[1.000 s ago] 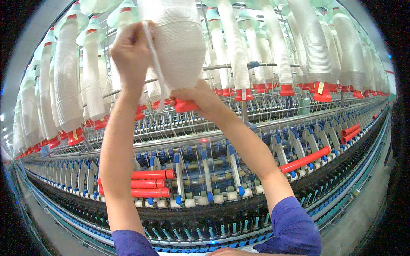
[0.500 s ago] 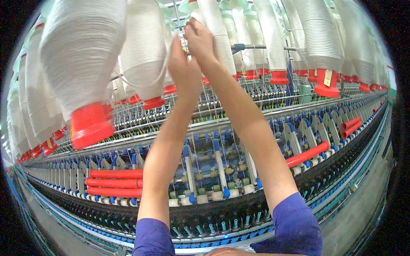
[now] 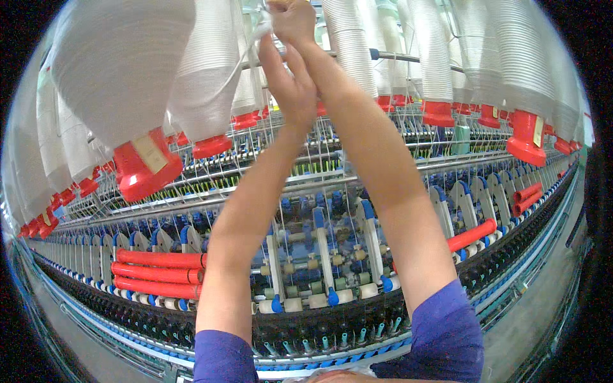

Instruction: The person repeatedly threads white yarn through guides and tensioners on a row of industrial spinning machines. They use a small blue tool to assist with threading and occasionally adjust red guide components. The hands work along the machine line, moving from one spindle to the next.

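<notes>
My right hand (image 3: 295, 22) is raised to the top edge of the view among hanging bobbins, its fingers curled closed. What they hold is hidden. Just below it, my left hand (image 3: 290, 83) points upward with fingers stretched and a little apart. Beside the left fingertips is a white tuft of roving (image 3: 263, 27). From it a loose strand (image 3: 231, 75) trails down across a large white roving bobbin (image 3: 207, 70) with a red base. My forearms reach up close together, the wrists nearly touching.
More white roving bobbins (image 3: 348, 57) hang on both sides. A metal rail (image 3: 408, 58) runs behind them. Below stretches a long spinning frame with rollers (image 3: 319, 297) and teal spindles (image 3: 325, 341). Red tubes (image 3: 159, 274) lie on it at left, another red tube (image 3: 472, 236) at right.
Both hands have moved higher, the right one to the top edge. The white tuft and its trailing strand now show beside the left fingers. The bobbins have shifted in view.
</notes>
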`<act>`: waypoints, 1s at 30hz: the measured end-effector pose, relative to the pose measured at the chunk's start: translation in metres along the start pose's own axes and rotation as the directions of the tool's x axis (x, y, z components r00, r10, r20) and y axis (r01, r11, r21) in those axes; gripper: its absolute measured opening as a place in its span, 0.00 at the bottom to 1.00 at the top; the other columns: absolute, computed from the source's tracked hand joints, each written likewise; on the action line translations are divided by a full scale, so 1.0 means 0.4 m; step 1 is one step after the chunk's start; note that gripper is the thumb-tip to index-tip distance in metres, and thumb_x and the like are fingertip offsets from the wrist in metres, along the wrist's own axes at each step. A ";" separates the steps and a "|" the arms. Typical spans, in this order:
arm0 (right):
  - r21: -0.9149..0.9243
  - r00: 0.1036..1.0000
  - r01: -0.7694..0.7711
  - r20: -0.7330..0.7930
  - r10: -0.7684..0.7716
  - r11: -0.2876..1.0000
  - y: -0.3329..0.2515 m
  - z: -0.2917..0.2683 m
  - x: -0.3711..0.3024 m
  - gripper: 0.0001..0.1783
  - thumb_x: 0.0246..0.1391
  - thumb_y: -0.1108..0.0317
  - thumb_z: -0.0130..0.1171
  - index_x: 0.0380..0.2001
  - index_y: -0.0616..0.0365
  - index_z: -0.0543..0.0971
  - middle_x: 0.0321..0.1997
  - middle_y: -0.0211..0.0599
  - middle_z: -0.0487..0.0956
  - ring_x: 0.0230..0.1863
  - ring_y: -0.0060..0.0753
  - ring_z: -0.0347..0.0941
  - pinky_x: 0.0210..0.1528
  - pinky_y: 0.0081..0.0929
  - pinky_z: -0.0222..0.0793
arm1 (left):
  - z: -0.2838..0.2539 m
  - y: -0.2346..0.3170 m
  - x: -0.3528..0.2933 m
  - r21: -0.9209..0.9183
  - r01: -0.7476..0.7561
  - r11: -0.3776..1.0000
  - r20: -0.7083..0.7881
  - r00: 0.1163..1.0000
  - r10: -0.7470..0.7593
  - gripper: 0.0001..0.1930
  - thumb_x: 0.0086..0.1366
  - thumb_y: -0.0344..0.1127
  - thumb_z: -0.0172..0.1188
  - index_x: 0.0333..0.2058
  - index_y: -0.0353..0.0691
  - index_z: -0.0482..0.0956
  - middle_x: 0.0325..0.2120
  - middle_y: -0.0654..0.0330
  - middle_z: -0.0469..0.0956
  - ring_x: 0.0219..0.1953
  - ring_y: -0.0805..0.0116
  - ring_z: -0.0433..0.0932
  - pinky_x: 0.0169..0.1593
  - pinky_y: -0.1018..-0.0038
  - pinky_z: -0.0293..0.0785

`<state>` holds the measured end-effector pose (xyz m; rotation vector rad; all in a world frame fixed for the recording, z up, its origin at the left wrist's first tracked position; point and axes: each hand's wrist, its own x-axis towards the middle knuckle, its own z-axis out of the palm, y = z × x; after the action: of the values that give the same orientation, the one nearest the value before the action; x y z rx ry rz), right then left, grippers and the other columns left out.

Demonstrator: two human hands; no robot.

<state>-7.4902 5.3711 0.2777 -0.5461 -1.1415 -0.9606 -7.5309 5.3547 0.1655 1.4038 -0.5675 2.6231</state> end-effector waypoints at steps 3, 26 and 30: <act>-0.457 0.811 0.123 0.558 0.176 0.881 0.082 0.030 0.012 0.15 0.38 0.59 0.64 0.27 0.59 0.83 0.25 0.45 0.80 0.25 0.36 0.77 0.30 0.33 0.71 | -0.038 -0.048 -0.119 -0.206 0.740 0.640 0.091 0.666 -0.740 0.22 0.66 0.34 0.51 0.55 0.28 0.63 0.27 0.56 0.74 0.25 0.72 0.74 0.27 0.75 0.73; -0.862 0.166 -0.088 0.482 0.860 0.500 0.223 -0.202 -0.659 0.18 0.41 0.57 0.60 0.34 0.57 0.82 0.38 0.53 0.79 0.41 0.54 0.77 0.43 0.40 0.74 | -0.450 -0.112 -0.633 0.315 0.926 0.209 0.450 0.047 -0.892 0.15 0.61 0.32 0.58 0.46 0.35 0.71 0.38 0.60 0.74 0.35 0.73 0.74 0.30 0.76 0.73; -0.681 0.184 0.089 0.728 0.660 0.727 0.160 -0.271 -0.702 0.23 0.41 0.50 0.58 0.29 0.61 0.82 0.38 0.53 0.79 0.35 0.51 0.77 0.39 0.41 0.73 | -0.427 -0.141 -0.638 0.290 0.948 0.134 0.469 -0.018 -0.883 0.12 0.61 0.32 0.58 0.43 0.35 0.75 0.29 0.62 0.78 0.26 0.76 0.71 0.26 0.78 0.68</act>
<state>-7.4090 5.4176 -0.0155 -2.1151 -1.6886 -0.4815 -7.5045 5.4905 -0.1146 1.6044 0.2512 0.9951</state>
